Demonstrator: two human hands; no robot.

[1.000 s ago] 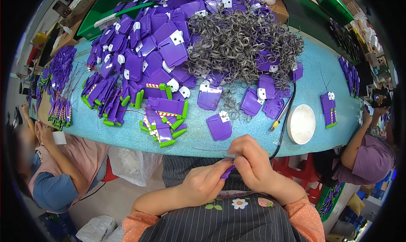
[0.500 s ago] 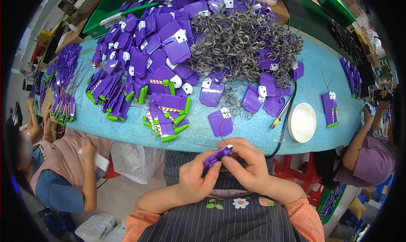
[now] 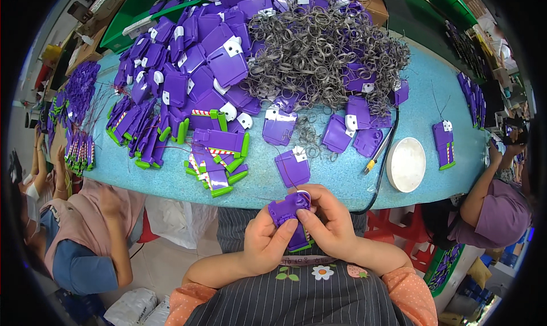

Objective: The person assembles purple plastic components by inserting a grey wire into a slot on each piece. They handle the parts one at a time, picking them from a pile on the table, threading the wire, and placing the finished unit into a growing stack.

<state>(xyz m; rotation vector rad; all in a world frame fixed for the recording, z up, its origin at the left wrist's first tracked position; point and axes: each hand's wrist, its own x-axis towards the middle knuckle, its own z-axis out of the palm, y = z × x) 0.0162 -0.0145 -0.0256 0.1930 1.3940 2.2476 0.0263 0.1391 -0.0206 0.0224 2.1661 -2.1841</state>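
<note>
Between both hands, in front of my apron, is a purple plastic piece (image 3: 282, 210) with a white corner, a green lower edge and a thin red wire running up from its top. My left hand (image 3: 266, 235) grips its left side, thumb on the near face. My right hand (image 3: 326, 220) pinches the upper right corner, thumb pressing near a round spot. Just beyond lies a flat purple plate (image 3: 293, 169) with a white tab. To its left are several purple pieces with green ends (image 3: 219, 163); some carry red-and-white stripes.
Heaped on the blue table (image 3: 342, 183) are purple plates (image 3: 228, 64) and grey coiled wires (image 3: 325, 52). A white bowl (image 3: 405, 164) stands at right, beside a soldering iron (image 3: 373, 161) with a black cord. One purple piece (image 3: 443, 143) lies farther right. People sit on both sides.
The purple piece has turned from edge-on to its broad face toward me, showing its green lower edge. Both hands still hold it. The view has shifted slightly.
</note>
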